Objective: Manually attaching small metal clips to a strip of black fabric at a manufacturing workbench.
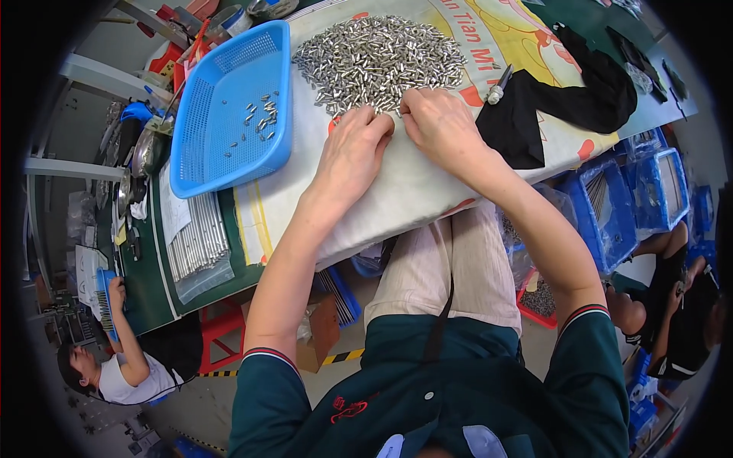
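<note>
A broad heap of small silvery metal pins lies on a printed cloth in front of me. My left hand is at the heap's near edge, its fingers bent and pressed together. Close beside it on the right, my right hand has its fingers curled down at the same edge. Both sets of fingertips touch the nearest pins, but whatever they grip is hidden. A blue perforated plastic basket stands left of the heap, with several loose pins on its bottom.
Black fabric and a small pointed tool lie right of the heap. Bagged metal rods rest on the green table at left. Blue crates stand below right. One person sits at left, another at far right.
</note>
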The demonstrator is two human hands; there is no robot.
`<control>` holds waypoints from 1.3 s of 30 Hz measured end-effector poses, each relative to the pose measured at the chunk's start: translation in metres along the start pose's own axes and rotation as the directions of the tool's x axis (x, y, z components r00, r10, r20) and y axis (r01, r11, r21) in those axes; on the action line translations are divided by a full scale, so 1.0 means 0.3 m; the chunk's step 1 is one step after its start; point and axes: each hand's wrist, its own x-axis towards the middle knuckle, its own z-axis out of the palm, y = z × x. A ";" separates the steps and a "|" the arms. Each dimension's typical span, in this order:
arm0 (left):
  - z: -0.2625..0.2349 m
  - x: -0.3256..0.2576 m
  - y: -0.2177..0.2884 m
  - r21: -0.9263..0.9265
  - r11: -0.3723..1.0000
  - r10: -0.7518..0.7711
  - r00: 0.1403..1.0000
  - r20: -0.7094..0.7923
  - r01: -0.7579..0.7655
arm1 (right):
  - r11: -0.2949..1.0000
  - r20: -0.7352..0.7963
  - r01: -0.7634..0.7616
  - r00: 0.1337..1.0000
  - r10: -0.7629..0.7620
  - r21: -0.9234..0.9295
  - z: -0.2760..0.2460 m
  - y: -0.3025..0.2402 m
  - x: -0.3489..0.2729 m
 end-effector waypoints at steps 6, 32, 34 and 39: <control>-0.029 -0.005 0.011 -0.037 0.999 -0.034 0.998 0.050 0.036 | 0.995 0.039 0.021 0.999 -0.017 -0.097 0.002 0.008 -0.002; -0.010 0.004 -0.005 0.193 0.978 -0.067 0.995 -0.068 0.079 | 0.838 0.234 0.546 0.812 -0.535 0.020 -0.017 0.072 0.134; -0.017 -0.003 -0.012 0.110 0.990 -0.074 0.993 -0.093 0.084 | 0.838 0.240 0.546 0.812 -0.532 0.007 -0.011 0.074 0.132; -0.016 0.002 -0.023 0.137 0.988 -0.060 0.995 -0.082 0.071 | 0.837 0.228 0.547 0.816 -0.531 -0.009 -0.013 0.063 0.128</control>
